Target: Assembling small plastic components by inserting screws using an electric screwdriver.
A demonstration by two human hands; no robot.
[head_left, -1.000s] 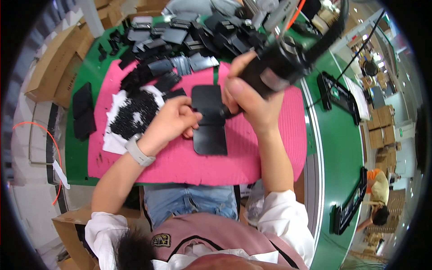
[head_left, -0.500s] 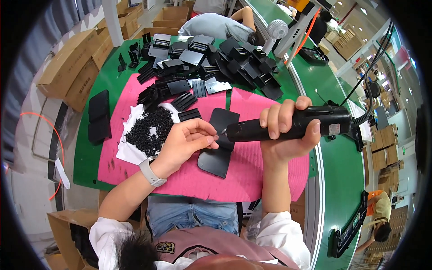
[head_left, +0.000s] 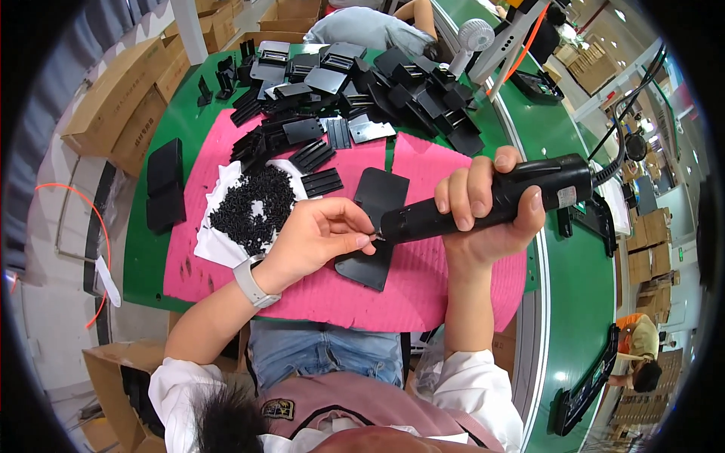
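My right hand (head_left: 483, 219) is wrapped round a black electric screwdriver (head_left: 411, 221), which lies nearly level with its tip pointing left. At that tip, the thumb and fingers of my left hand (head_left: 317, 238) are pinched together; what they hold is too small to make out. Beneath the tip a flat black plastic part (head_left: 368, 269) rests on the pink foam mat (head_left: 445, 291), partly covered by my fingers and the screwdriver. Beside my left hand, a heap of small black screws (head_left: 245, 215) lies on a crumpled white sheet (head_left: 214, 248).
Black brackets and plates (head_left: 325, 79) are piled across the far side of the green table (head_left: 143, 283). Another black part (head_left: 165, 185) lies at the left edge. A small white fan (head_left: 475, 35) stands far right. Cartons (head_left: 113, 90) line the left; another person (head_left: 370, 29) bends beyond the table.
The screwdriver tip and my left fingertips have shifted slightly down and right together, still meeting over the black part. The view itself has moved a little.
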